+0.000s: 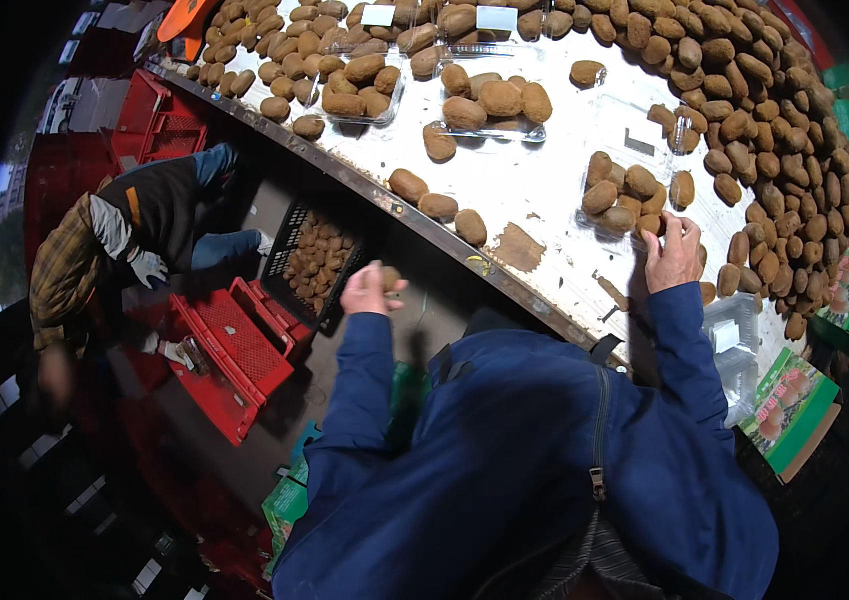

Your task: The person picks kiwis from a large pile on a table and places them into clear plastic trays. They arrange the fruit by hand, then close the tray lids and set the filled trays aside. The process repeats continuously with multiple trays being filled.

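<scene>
We have our left hand out past the edge of the bench, at the middle of the frame, with the fingers curled around a single brown kiwi held over the floor. Just beyond it, a little to the upper left, stands a black crate partly filled with more of the same fruit. Our right hand, right of centre, rests on the bench with its fingers closed over the kiwis in a clear plastic tray that looks about full.

We judge this to be the sorting step: good fruit goes into trays, and the one in our left hand looks like a reject bound for the crate. The next move would call for carrying that kiwi over the crate's opening before letting go, since the hand is short of it, while the right hand settles the fruit in the tray.

A large heap of loose kiwis fills the upper right of the bench. At the left, another person in a dark vest bends over red crates.
</scene>
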Motion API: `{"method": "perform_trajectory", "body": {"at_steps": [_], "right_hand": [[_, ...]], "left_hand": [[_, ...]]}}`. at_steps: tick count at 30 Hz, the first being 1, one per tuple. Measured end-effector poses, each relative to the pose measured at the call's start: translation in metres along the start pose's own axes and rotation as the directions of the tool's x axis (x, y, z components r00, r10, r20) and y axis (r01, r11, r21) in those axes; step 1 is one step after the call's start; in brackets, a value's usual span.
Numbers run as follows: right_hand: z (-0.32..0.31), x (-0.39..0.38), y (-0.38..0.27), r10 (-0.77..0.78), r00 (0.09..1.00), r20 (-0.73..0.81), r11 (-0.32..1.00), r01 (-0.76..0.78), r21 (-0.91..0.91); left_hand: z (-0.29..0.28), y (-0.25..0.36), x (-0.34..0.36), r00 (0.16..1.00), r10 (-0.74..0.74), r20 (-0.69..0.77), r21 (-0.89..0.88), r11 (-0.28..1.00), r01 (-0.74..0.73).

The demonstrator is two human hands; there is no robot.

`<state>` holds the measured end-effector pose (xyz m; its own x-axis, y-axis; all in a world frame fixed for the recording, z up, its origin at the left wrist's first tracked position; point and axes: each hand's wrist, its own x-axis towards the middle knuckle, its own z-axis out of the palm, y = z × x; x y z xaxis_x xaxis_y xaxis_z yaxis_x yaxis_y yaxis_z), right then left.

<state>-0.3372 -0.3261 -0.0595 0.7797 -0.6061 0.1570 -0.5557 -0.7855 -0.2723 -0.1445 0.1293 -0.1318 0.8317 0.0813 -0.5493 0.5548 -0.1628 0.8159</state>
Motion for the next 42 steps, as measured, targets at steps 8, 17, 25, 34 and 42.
{"method": "perform_trajectory", "body": {"at_steps": [8,17,25,34,42], "right_hand": [[-0.022,0.008,-0.013,-0.139,0.982,-0.128,0.990,0.133,-0.051],[0.012,-0.017,-0.130,-0.437,0.899,0.021,0.720,0.336,0.608],[0.080,0.002,-0.214,-0.344,0.849,0.401,0.866,0.123,0.484],[0.009,-0.004,-0.131,-0.174,0.985,-0.019,0.788,0.151,0.597],[-0.035,0.023,-0.020,-0.133,0.981,-0.142,0.980,0.151,0.127]], "left_hand": [[-0.088,0.025,0.081,0.770,0.468,-0.433,0.591,0.793,-0.150],[0.112,0.121,0.002,0.398,0.671,0.625,0.630,-0.133,-0.765],[0.112,0.136,0.057,0.343,0.299,0.890,0.385,-0.094,-0.918],[0.153,0.140,-0.024,0.332,0.523,0.785,0.228,0.254,-0.940],[0.310,0.130,-0.085,-0.001,0.665,0.747,-0.114,0.127,-0.985]]}}
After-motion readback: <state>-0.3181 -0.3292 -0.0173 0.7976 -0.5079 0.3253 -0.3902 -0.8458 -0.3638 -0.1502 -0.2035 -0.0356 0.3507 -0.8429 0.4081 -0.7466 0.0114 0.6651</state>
